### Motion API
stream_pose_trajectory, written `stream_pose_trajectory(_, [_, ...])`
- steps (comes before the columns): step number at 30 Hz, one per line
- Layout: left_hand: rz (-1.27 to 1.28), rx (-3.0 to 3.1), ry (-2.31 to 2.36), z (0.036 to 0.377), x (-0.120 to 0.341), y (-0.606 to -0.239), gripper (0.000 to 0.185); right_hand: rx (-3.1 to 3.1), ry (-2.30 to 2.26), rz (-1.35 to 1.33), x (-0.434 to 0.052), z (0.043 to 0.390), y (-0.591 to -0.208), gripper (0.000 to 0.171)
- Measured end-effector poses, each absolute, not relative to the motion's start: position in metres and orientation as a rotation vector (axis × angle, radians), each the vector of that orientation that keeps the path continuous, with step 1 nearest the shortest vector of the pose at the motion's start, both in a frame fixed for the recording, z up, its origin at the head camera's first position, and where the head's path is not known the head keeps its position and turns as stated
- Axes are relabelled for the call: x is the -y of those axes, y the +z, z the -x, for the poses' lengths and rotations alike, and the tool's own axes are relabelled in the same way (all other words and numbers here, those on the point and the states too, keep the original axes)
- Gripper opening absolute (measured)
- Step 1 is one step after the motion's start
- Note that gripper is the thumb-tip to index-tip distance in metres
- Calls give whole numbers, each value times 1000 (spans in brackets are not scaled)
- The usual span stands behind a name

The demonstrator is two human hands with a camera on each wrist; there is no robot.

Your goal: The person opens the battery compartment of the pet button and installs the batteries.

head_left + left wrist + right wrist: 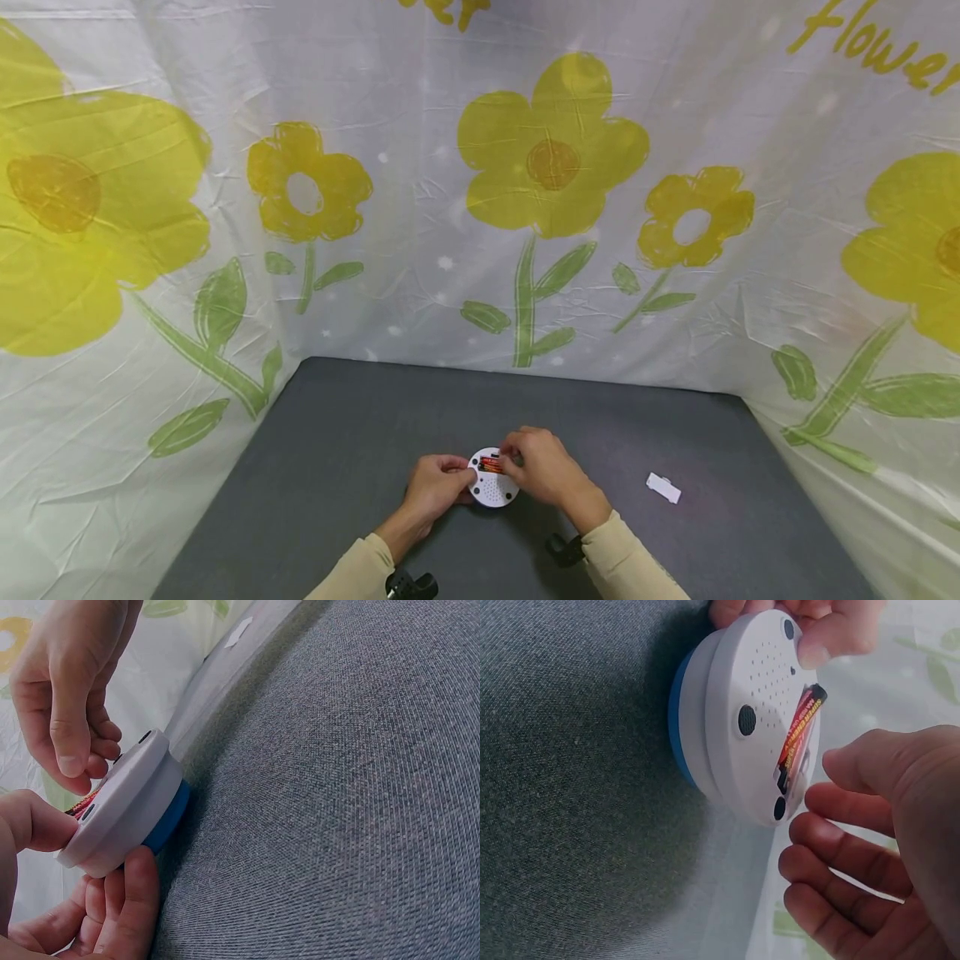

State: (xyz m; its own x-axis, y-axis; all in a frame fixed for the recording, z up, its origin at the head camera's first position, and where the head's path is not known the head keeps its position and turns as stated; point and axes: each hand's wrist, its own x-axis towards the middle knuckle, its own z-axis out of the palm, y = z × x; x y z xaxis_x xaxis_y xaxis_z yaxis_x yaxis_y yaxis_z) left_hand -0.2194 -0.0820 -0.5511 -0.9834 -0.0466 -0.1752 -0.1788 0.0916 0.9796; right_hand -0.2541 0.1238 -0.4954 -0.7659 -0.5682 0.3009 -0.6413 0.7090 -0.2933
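Round white device (492, 482) w/ blue underside is gripped at its left edge by the left hand (437, 486), on the grey mat (315, 467). Red batteries (491, 464) are seen in its open compartment, just under the right hand (543, 467), fingers curled over them; whether anything's pinched can't be told. Small white cover (663, 487) is left well right of both grips.

Flowered cloth (450, 275) walls the worktop (337, 467) at the back and both sides. Only a small white cover (663, 487) lies right of the hands; left lies open.
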Motion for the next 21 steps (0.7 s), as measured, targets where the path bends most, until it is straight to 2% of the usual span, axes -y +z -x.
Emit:
stream_pose_trajectory(11, [230, -2246, 2050, 219, 82, -551, 27, 2806, 619, -834, -124, 253, -497, 13])
stream_pose_trajectory(17, [242, -2263, 2026, 219, 82, -551, 28, 2896, 695, -707, -121, 253, -497, 35])
stream_pose_trajectory(21, [231, -2257, 2035, 219, 82, -552, 28, 2861, 787, -728, -123, 259, -509, 50])
